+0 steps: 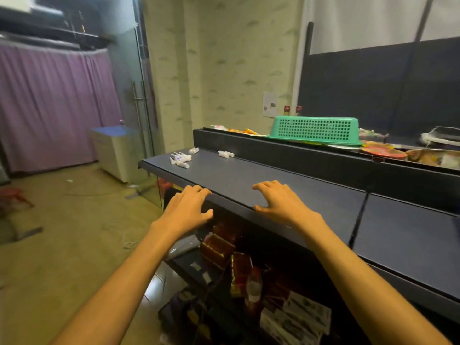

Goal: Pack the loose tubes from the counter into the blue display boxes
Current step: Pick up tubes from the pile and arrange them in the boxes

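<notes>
1. Hands first: the left hand (189, 207) hangs just off the front edge of the dark slate-coloured flat counter top (249, 178), fingers loosely bent and touching the lip, holding nothing. The right hand (278, 200) rests on the same edge, fingers spread and lightly curled against the surface, also holding nothing.
2. Shelves under the counter hold red-and-gold cartons (219, 247) and a clear bottle (254, 287); no blue display boxes can be made out anywhere in view.
3. Farther along, near the counter's left end and well apart from both hands, lies a small heap of loose white plastic tubes (180, 159), with a stray pair of white tubes (226, 153) beside the raised back ledge.
4. These tubes look light, small and smooth, likely to roll or scatter if swept; a pinch across the body of each, or a gathered handful, seems the safest hold.
5. Beyond, an upturned green perforated plastic basket (315, 130) sits on the ledge.
</notes>
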### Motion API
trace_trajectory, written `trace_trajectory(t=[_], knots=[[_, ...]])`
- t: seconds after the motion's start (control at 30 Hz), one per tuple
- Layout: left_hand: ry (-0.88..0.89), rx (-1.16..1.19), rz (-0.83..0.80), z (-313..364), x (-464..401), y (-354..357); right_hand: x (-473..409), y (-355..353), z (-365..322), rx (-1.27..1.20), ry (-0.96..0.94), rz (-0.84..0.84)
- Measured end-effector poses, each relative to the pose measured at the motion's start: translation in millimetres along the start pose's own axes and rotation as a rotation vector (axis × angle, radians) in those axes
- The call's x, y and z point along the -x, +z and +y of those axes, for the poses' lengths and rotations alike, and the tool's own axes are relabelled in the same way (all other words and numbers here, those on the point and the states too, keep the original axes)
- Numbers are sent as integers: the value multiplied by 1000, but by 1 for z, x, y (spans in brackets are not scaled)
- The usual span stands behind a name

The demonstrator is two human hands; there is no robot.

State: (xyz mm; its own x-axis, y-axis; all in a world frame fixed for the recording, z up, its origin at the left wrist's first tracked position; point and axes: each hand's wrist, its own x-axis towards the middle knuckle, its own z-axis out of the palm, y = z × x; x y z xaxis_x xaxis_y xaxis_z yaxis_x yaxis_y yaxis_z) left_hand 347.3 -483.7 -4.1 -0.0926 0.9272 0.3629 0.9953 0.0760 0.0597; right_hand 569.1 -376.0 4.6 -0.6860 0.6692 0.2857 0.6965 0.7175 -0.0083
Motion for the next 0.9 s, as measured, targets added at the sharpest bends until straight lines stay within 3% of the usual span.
trace_trajectory(t=[0.47, 0.9], knots=[[40, 15, -49, -178, -183, 60, -229, 75, -5, 28, 78, -14], [127, 124, -59, -275, -359, 120, -376, 107, 14, 92, 217, -49]])
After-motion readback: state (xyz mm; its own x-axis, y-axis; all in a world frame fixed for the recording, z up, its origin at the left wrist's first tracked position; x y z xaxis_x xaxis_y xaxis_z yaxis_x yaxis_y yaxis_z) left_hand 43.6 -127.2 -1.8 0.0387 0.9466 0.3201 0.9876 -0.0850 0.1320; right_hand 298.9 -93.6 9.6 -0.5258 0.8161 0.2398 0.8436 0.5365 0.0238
